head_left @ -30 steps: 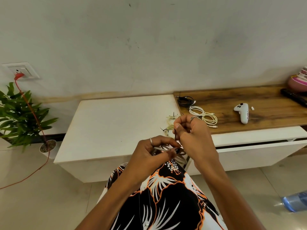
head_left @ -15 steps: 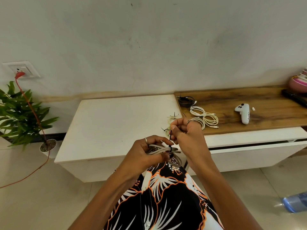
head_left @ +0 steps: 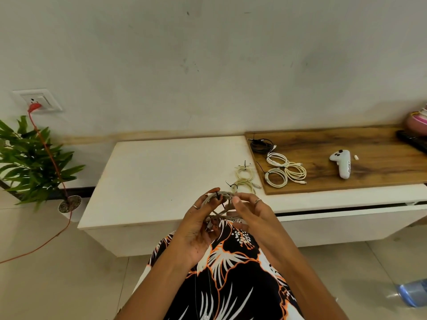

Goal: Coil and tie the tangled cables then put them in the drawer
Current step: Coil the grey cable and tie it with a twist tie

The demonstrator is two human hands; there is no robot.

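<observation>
My left hand and my right hand both hold a coiled grey cable in front of the white cabinet's front edge. A black zip tie wraps the coil near my left thumb. Two tied cream coils lie on the white top just beyond my hands. On the wooden top lie white coiled cables and a black cable coil. The drawer below the wooden top shows a dark gap along its upper edge.
A white controller lies on the wooden top, a dark remote and a pink bowl at far right. A potted plant and a red cord from the wall socket stand left. A blue bottle lies on the floor.
Both hands have risen slightly with the grey coil; my left hand turned palm up, and my right hand moved from pulling the black tie to gripping the coil's right side.
</observation>
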